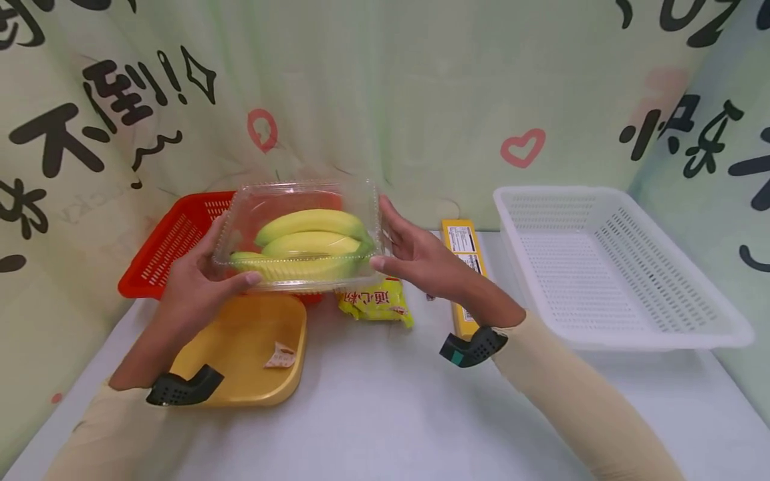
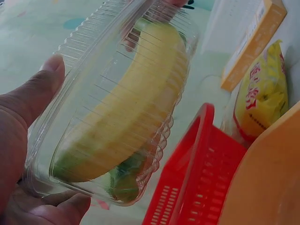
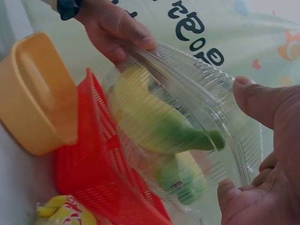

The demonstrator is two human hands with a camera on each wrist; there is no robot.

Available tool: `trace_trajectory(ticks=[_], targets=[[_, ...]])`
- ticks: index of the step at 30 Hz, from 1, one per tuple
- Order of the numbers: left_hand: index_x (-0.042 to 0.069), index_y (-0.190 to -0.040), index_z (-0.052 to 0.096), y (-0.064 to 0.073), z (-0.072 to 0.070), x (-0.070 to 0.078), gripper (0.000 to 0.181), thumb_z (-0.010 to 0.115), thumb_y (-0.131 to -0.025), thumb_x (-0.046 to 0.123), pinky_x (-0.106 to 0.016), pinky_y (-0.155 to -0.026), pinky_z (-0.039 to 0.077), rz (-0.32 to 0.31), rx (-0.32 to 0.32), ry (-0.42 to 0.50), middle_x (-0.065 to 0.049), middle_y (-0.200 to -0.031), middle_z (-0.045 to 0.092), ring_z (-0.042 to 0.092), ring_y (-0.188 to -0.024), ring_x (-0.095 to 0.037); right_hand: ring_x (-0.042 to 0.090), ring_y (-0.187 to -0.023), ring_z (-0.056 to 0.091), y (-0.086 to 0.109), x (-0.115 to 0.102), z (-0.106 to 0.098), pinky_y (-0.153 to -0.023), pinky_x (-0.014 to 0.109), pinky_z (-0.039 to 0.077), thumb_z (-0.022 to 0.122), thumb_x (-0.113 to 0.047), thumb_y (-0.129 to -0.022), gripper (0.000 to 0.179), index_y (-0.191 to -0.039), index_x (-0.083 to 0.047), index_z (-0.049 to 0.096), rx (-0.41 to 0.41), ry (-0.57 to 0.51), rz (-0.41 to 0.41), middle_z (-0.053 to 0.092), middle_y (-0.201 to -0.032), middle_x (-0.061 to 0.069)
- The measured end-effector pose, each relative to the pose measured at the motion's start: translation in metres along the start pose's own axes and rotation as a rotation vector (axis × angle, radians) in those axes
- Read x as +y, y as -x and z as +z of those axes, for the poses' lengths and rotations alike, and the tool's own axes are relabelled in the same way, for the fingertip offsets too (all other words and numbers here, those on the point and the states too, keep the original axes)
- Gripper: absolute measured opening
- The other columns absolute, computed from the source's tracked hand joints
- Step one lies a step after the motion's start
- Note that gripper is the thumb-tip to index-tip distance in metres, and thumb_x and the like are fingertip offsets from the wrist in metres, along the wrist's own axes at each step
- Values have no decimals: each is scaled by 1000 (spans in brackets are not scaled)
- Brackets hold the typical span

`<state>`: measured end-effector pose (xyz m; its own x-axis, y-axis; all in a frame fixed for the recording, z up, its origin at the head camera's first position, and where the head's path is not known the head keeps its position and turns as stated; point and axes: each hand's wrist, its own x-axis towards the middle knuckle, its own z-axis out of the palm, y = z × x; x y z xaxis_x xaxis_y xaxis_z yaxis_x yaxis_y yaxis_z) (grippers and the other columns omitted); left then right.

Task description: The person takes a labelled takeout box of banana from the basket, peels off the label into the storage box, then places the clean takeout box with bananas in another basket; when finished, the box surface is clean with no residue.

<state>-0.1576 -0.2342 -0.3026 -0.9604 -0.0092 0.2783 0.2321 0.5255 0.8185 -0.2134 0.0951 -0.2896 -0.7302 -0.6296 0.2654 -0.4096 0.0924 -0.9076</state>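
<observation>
A clear plastic clamshell box [image 1: 289, 194] of bananas [image 1: 307, 244] is held up over the red basket, its lid down. My left hand [image 1: 201, 277] grips the box's left end, thumb along the near side. At the opposite end my right hand [image 1: 421, 257] holds it between thumb and fingers. In the left wrist view, the left thumb [image 2: 42, 89] presses on the rim and the fingers lie beneath. Green-tipped bananas [image 3: 159, 117] show through the clear wall in the right wrist view. Some fingers are hidden behind the box.
Below the box stands a red slotted basket [image 1: 174, 247]. Nearer is a yellow-orange tub [image 1: 240, 347] with a small wrapper [image 1: 281, 356] inside. A yellow packet [image 1: 377, 304] and a flat yellow box [image 1: 462, 234] lie mid-table. A white basket [image 1: 577, 267] stands at right.
</observation>
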Motion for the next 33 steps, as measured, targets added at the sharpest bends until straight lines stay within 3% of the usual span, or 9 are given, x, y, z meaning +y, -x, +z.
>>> trace_trajectory(ticks=[7, 13, 19, 24, 33], targets=[[40, -154, 18, -9, -16, -7, 86, 73, -88, 29, -15, -77, 50, 5, 21, -14, -9, -151, 40, 53, -120, -34, 1, -143, 12, -25, -1, 5, -108, 29, 33, 65, -21, -95, 88, -157, -18, 3, 7, 15, 29, 3, -161, -13], [36, -155, 18, -15, -27, -26, 85, 72, -89, 29, -14, -79, 49, -1, 32, -32, -12, -151, 39, 53, -121, -35, 7, -144, 15, -43, 8, 17, -107, 28, 35, 65, -22, -95, 89, -157, -19, 1, -10, 23, 54, 3, -161, -12], [33, -155, 15, -19, -37, -40, 84, 69, -91, 32, -15, -82, 48, -23, 43, -61, -15, -150, 39, 56, -115, -26, 15, -145, 18, -59, 12, 26, -104, 30, 39, 64, -20, -95, 89, -157, -15, 1, -30, 42, 16, 3, -162, -6], [32, -155, 17, -25, -44, -46, 81, 68, -92, 31, -13, -83, 46, -25, 53, -53, -16, -150, 39, 52, -120, -33, 12, -145, 15, -69, 16, 31, -107, 28, 34, 63, -23, -96, 90, -156, -12, -2, -40, 45, 45, -2, -162, -5], [27, -156, 19, -31, -42, -56, 83, 70, -90, 31, -9, -78, 46, -43, 80, -61, -16, -150, 39, 53, -120, -33, 18, -144, 23, -77, 26, 37, -106, 30, 37, 70, -28, -90, 102, -156, -16, -7, -26, 76, 118, -4, -162, -5]])
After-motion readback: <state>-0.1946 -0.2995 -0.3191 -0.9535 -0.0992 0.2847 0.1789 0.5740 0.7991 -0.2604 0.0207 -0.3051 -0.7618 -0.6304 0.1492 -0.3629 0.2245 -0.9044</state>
